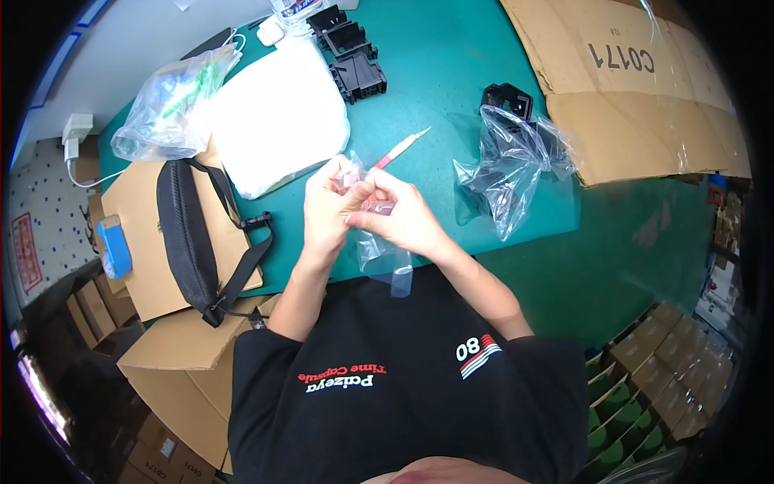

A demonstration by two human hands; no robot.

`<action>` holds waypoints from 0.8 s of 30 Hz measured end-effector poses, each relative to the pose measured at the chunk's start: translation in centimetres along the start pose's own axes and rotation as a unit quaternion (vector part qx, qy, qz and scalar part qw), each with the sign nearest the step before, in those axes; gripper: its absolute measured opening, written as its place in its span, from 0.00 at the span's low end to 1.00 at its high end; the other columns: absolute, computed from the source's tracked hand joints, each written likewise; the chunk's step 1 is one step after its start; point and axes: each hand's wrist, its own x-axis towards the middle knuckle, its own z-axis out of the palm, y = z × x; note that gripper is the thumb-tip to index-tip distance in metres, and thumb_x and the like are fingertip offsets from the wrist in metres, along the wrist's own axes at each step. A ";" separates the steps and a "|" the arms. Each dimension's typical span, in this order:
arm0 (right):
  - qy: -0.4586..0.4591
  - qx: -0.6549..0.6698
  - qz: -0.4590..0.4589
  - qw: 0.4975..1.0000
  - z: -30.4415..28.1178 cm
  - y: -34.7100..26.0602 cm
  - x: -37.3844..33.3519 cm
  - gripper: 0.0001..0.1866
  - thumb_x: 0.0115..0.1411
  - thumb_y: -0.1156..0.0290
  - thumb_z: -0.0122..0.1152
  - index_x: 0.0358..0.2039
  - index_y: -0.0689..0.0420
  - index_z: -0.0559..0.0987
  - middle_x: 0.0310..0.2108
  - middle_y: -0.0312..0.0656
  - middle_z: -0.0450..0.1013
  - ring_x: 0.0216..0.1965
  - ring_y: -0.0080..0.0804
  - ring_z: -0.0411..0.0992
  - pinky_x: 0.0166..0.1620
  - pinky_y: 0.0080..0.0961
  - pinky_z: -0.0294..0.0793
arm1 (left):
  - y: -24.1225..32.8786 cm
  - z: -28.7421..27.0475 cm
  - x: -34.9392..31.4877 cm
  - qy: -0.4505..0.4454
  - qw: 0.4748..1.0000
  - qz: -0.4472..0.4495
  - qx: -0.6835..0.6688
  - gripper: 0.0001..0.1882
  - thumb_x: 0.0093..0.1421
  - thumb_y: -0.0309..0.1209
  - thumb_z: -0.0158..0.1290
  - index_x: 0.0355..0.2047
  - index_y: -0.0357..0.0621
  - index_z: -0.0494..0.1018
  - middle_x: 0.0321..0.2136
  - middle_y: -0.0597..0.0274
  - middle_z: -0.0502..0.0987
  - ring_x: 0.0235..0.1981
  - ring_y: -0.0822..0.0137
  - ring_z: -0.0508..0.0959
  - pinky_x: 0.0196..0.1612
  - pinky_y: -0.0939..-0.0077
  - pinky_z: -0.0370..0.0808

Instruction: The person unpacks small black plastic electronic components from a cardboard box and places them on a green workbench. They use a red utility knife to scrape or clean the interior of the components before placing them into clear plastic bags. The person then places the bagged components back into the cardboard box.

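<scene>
Both my hands meet over the front edge of the green table, pinching a clear plastic bag (375, 252) that hangs down toward my shirt. My left hand (326, 211) has its fingers closed on the bag's upper part. Close against it, my right hand (407, 216) grips the same plastic with thumb and fingers. Whether anything lies inside the gripped part is hidden by the fingers. Just beyond my hands a red-and-white pen-like tool (401, 148) lies on the table, its thin tip pointing away to the right.
A stack of white bags (278, 113) lies left of my hands. Black plastic parts (359, 77) line the far side; another black part (506, 98) sits by a crumpled clear bag (504, 181). A black waist bag (185, 230) rests on cardboard at left. A large carton (629, 121) stands right.
</scene>
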 end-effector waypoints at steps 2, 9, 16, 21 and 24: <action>-0.056 0.123 0.018 0.991 -0.7 0.2 0.2 0.14 0.65 0.70 0.66 0.26 0.54 0.70 0.21 0.29 0.68 0.24 0.13 0.67 0.26 0.18 0.66 | 0.3 -0.2 0.3 -0.019 0.999 0.000 -0.040 0.16 0.60 0.31 0.69 0.28 0.44 0.69 0.24 0.72 0.73 0.22 0.82 0.70 0.25 0.86 0.68; 0.194 -0.230 -0.114 0.947 -3.4 -0.1 -0.8 0.08 0.55 0.82 0.58 0.34 0.60 0.69 0.30 0.44 0.72 0.25 0.35 0.71 0.30 0.33 0.70 | 0.3 -2.4 -0.8 0.024 0.948 -0.011 0.316 0.16 0.55 0.22 0.65 0.23 0.44 0.65 0.17 0.76 0.63 0.20 0.84 0.61 0.24 0.85 0.62; 0.185 -0.130 0.042 0.973 -1.3 0.4 -0.5 0.13 0.55 0.84 0.60 0.40 0.60 0.70 0.28 0.44 0.72 0.27 0.40 0.74 0.32 0.35 0.72 | -1.4 0.7 -1.6 0.068 0.853 0.217 0.470 0.14 0.56 0.15 0.58 0.23 0.37 0.62 0.19 0.56 0.64 0.19 0.62 0.62 0.23 0.72 0.62; 0.177 -0.161 -0.125 0.963 -1.7 1.2 -0.9 0.09 0.50 0.88 0.57 0.30 0.61 0.71 0.25 0.45 0.70 0.26 0.43 0.71 0.30 0.33 0.71 | -0.7 1.2 -0.9 0.094 0.820 0.258 0.502 0.12 0.55 0.13 0.58 0.35 0.38 0.68 0.28 0.56 0.73 0.33 0.60 0.78 0.33 0.75 0.74; 0.152 -0.187 -0.158 0.958 -1.3 1.1 -0.7 0.10 0.47 0.88 0.56 0.27 0.61 0.69 0.25 0.47 0.69 0.27 0.48 0.71 0.30 0.38 0.70 | -1.5 1.3 -1.1 0.032 0.906 0.125 0.403 0.21 0.54 0.13 0.58 0.48 0.38 0.68 0.28 0.61 0.75 0.32 0.67 0.80 0.35 0.78 0.76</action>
